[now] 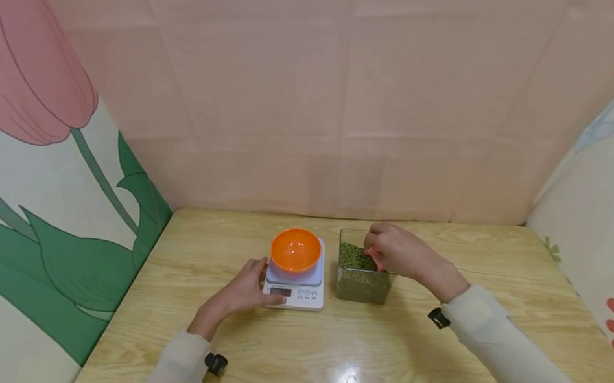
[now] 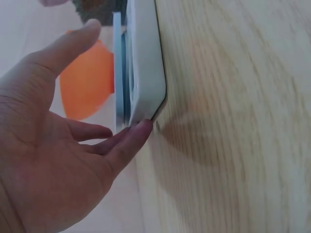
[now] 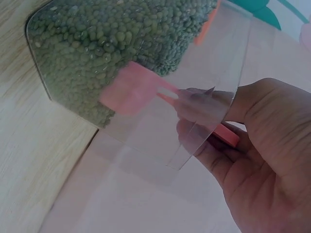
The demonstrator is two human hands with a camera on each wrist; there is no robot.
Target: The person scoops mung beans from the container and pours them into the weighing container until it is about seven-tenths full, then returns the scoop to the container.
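Note:
My right hand [image 1: 401,252] pinches the handle of a pink scoop [image 3: 131,90]. The scoop's bowl is down against the green mung beans [image 3: 92,39] inside a clear plastic container [image 1: 362,291]. Left of the container stands a white kitchen scale [image 1: 311,298] with an orange bowl [image 1: 295,250] on its platform. My left hand [image 1: 243,288] is at the scale's left side. In the left wrist view its fingertips [image 2: 141,127] touch the scale's edge while the thumb extends apart from them. What the scale's display reads is too small to tell.
The wooden table [image 1: 282,371] meets a pink cloth-like backdrop [image 1: 270,114] just behind the scale and container. Walls with painted flowers flank it on both sides. Black clips [image 1: 215,364] hang at both sleeves.

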